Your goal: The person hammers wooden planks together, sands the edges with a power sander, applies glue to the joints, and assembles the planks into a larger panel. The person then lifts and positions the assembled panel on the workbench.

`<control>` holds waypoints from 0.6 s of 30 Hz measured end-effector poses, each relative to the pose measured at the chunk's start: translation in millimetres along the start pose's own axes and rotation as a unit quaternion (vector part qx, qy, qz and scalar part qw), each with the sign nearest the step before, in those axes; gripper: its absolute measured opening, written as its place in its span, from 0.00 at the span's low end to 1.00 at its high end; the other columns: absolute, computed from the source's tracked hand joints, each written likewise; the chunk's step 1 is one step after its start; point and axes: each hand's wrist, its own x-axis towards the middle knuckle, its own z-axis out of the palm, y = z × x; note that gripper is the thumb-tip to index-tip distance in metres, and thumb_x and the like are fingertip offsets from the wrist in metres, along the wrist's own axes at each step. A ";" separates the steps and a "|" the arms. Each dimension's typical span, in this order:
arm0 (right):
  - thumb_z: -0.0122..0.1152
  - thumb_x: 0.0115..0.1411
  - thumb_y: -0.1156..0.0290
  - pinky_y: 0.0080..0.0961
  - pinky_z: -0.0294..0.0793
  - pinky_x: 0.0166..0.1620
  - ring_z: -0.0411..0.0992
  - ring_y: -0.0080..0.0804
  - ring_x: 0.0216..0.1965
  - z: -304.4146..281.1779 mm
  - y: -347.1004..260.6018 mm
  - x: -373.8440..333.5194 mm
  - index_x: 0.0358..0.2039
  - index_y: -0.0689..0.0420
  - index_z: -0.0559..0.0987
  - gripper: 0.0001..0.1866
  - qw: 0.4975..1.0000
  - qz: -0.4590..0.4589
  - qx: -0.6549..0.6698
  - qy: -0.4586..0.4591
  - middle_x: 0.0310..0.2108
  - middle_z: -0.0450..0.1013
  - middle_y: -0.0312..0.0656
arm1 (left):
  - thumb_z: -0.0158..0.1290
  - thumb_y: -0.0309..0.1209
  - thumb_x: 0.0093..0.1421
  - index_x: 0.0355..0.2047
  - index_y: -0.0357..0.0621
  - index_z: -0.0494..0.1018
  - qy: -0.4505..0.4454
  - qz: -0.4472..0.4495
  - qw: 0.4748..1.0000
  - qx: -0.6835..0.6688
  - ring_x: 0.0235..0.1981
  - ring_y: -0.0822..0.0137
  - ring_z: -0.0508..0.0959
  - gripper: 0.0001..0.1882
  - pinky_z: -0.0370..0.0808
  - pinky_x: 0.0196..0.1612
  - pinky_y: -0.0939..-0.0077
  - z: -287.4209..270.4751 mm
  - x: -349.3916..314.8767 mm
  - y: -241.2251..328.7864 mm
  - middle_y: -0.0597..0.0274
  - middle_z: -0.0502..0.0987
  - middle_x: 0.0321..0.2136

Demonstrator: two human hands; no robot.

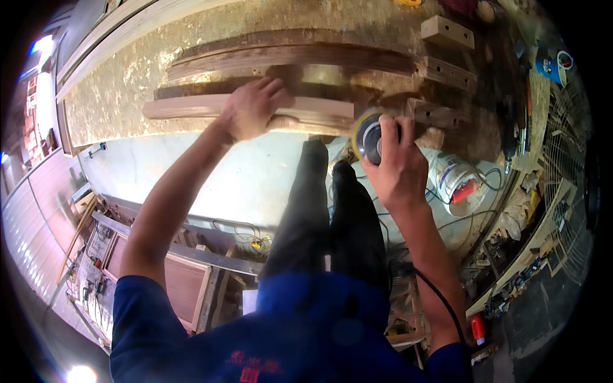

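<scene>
Right hand: the right hand [399,163] is wrapped around a round power sander [369,137], fingers curled over its top, and holds it against the end of the pale wooden moulding [249,107].
Left hand: the left hand [252,108] lies flat on top of the same moulding with fingers spread a little, and presses it down on the workbench [121,96].
Where the wood is: the moulding lies across the near edge of the bench, in front of two darker curved wooden pieces [287,57].
Progress, as I judge it: the moulding looks pale and clean next to the dark pieces behind, so its sanding seems well advanced; the sander is at the right end of it, and I think this end is the part being worked now.
What is left, as I judge it: the dark curved pieces and the small drilled blocks [447,32] at the right look untouched, but I cannot tell if they belong to the same job.
Dust: the bench top is covered with yellowish dust.
Containers: a white plastic bucket [454,180] stands on the floor below the right hand; something red shows at its mouth, and I cannot tell what else is in it.
Cable: a black cable [440,300] runs along the right forearm.
</scene>
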 end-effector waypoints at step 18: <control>0.78 0.46 0.75 0.43 0.86 0.42 0.80 0.54 0.45 4.5 1.1 13.0 0.60 0.52 0.67 0.41 0.997 -0.025 0.005 0.073 0.53 0.67 0.46 | 0.58 0.49 0.66 0.63 0.37 0.71 -0.098 -0.036 0.994 -0.008 0.55 0.55 0.74 0.33 0.75 0.59 0.62 -9.1 29.1 -1.5 0.54 0.74 0.52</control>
